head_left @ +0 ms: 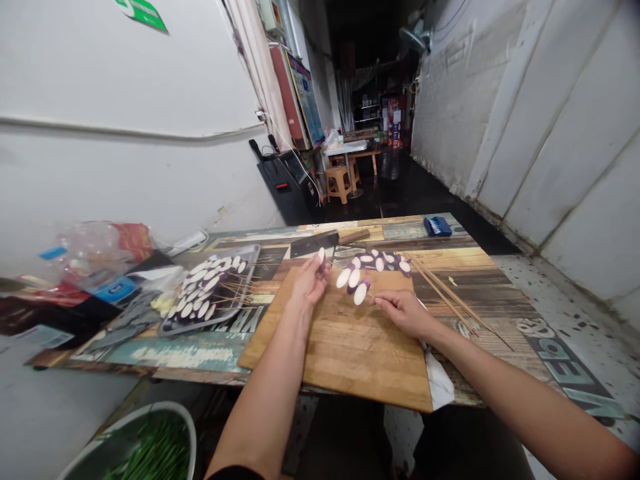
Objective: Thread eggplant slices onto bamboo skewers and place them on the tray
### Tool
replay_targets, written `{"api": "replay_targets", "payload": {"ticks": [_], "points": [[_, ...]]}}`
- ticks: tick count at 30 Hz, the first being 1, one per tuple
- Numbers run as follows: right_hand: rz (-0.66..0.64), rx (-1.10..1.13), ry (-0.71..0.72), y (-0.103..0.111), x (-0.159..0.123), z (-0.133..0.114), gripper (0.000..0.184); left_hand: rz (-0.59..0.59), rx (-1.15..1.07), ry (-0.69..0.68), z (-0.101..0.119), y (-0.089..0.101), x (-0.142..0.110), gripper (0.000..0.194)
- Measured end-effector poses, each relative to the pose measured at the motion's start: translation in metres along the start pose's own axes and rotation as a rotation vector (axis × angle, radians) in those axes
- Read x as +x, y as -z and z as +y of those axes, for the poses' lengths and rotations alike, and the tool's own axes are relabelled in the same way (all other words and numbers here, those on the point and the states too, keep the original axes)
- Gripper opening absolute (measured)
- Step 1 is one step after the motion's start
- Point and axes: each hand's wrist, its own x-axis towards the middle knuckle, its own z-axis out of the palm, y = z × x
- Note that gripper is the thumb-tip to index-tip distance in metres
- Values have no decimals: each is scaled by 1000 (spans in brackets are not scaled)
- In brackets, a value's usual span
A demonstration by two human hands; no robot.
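Note:
Between the thumb and fingers of my left hand (310, 280) is a pale oval eggplant slice (321, 255) with purple skin, raised above the cutting board's far left part. My right hand (404, 311) pinches the near end of a thin skewer, which carries several eggplant slices (361, 294) over the wooden cutting board (370, 363). The slices point left, towards my left hand but apart from it. More eggplant slices (381, 260) lie in a heap at the board's far edge. To the right, several bare bamboo skewers (453, 299) rest on the table.
A metal tray (249, 272) of skewered eggplant slices stands left of the board. A cleaver (314, 245) lies behind it, and a blue box (437, 227) sits far right. Plastic bottles (90, 250) crowd the left. Below, a basin (193, 427) holds green vegetables (153, 450).

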Motion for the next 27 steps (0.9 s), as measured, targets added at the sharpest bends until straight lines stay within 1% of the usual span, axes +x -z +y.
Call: {"api": "replay_targets", "payload": {"ticks": [5, 12, 19, 27], "points": [[-7, -10, 4, 0, 0, 0, 30, -21, 33, -53, -1, -4, 0, 9], [-8, -20, -4, -2, 0, 5, 30, -37, 51, -14, -1, -3, 0, 6], [-8, -31, -3, -1, 0, 4, 29, -23, 57, -26, -2, -2, 3, 4], [-16, -8, -24, -4, 3, 11, 29, -4, 69, -33, 0, -5, -2, 4]]}}
